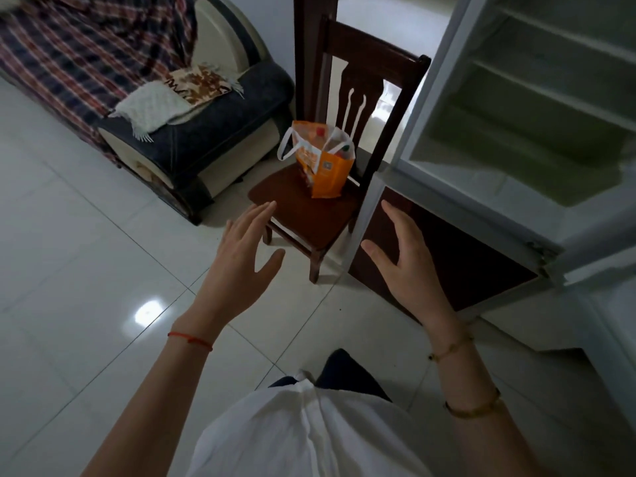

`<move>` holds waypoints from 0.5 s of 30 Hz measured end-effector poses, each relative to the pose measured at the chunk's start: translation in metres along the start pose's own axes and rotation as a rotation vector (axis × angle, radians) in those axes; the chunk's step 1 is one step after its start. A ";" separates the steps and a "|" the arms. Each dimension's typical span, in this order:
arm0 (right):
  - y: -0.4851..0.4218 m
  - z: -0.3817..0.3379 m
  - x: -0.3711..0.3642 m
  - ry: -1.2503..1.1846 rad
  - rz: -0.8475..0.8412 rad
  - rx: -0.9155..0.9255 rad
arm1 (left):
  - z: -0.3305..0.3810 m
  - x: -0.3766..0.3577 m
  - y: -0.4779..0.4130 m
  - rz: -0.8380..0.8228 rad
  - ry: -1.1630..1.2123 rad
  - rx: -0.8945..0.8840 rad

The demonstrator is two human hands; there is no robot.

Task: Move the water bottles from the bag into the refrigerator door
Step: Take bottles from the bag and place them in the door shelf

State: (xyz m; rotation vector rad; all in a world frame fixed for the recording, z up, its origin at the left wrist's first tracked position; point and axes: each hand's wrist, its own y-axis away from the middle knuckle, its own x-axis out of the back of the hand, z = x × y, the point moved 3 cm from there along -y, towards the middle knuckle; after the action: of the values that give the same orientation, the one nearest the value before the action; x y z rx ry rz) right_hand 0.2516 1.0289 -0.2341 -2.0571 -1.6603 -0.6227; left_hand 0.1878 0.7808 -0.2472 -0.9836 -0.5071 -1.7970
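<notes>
Orange bag [321, 166], upright on wooden chair [309, 215], bottles [339, 146] inside, refrigerator door [516, 98] open beside it with shelves bare; left hand [241, 259] and right hand [409, 266] spread, grip released, nothing moved yet.

A: Hands?
B: Left hand [241, 256] and right hand [404, 259] both held out, empty, fingers loosely spread, thumbs turned toward each other.
A: Touching?
B: No, well apart.
</notes>
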 end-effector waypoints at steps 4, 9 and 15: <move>-0.039 0.010 -0.013 -0.004 -0.025 -0.021 | -0.016 0.000 -0.025 0.005 0.016 0.032; -0.099 0.019 -0.029 0.000 -0.066 -0.016 | -0.035 -0.003 -0.068 0.010 0.007 0.071; -0.184 0.031 -0.040 0.001 -0.121 -0.012 | -0.054 -0.010 -0.144 0.013 0.014 0.100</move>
State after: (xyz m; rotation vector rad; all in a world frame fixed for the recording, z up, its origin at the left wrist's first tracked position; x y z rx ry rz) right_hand 0.0662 1.0514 -0.2742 -1.9751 -1.7947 -0.6742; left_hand 0.0389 0.8091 -0.2740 -0.9033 -0.5756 -1.7484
